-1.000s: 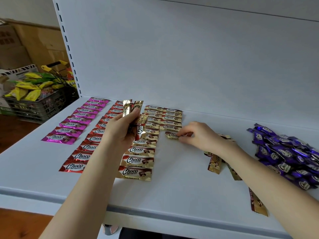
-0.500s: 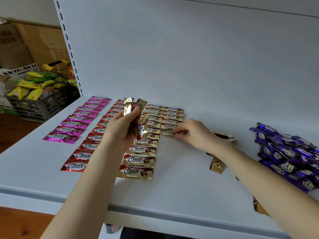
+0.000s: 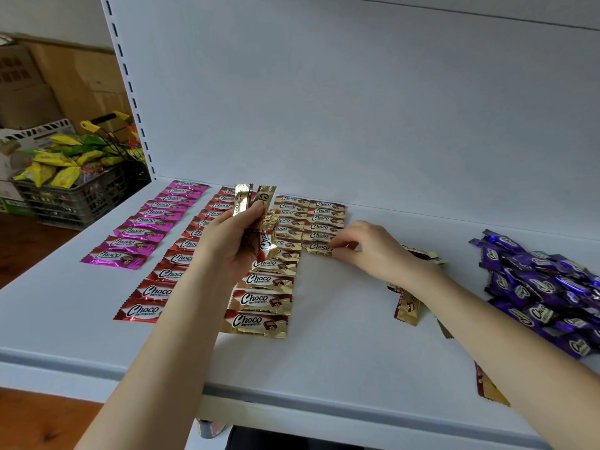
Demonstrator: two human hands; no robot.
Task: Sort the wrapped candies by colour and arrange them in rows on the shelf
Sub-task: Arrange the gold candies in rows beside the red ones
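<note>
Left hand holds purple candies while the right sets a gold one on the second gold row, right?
No: in the head view the left hand holds gold candies, not purple; the purple pile lies far right. The right hand does set a gold one on that row.

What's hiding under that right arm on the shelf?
A few loose gold candies poke out beside the wrist of the right hand. Whether more lie covered underneath cannot be seen.

Soft even light, wide-angle edge distortion.
</note>
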